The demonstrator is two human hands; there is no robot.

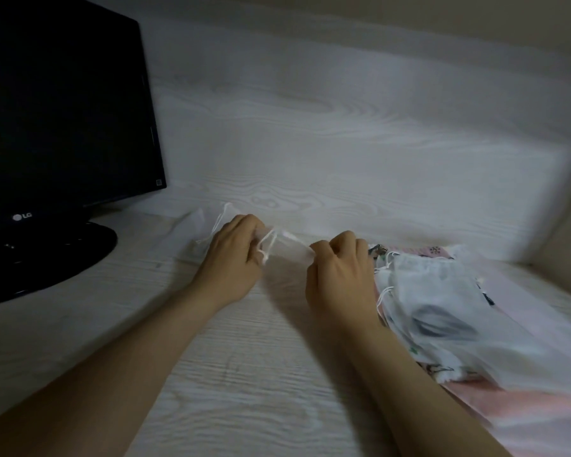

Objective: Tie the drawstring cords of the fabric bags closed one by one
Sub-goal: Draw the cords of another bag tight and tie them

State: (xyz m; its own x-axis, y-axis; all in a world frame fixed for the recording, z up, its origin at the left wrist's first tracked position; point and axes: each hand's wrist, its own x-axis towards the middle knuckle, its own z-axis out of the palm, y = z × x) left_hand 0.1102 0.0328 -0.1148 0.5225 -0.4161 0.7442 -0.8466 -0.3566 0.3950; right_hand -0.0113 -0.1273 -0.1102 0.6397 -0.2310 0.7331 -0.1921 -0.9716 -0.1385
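Note:
A small white fabric bag (289, 250) is stretched between my two hands just above the desk. My left hand (233, 258) pinches its left end, where a white drawstring cord (267, 247) loops out by my fingers. My right hand (338, 272) is closed on the bag's right end. Behind my left hand lies another white bag (205, 230) with a thin cord across it. To the right sits a pile of white and printed bags (442, 305), several cords trailing at its left edge.
A black LG monitor (60, 120) on a round base (47, 255) stands at the left of the pale wood-grain desk (244, 374). A wood-grain back panel (343, 127) rises behind. Pink fabric (524, 413) lies under the pile at the right.

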